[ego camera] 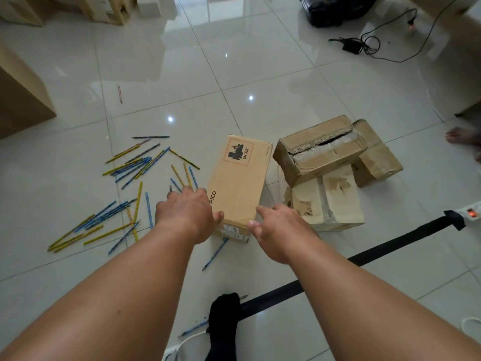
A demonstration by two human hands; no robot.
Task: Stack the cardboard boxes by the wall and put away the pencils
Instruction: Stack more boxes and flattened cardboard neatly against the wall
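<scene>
Reaching for a brown box (239, 183) on the floor (286, 87)
The left hand (187, 214) and right hand (279, 229) are apart with fingers straight, one at each side of the near end of the brown box, and the left thumb touches its top. Blue and yellow pencils (132, 166) lie spread out to its left. Three worn boxes (325, 152) sit close together just to its right

Floor (260, 61) is glossy pale tile with little light spots bouncing off it. There's a black bag (335, 9) up top and a charger brick (352, 45) with tangled cable nearby. A black strip (390, 241) runs toward a power strip (471, 213) glowing red.
</scene>
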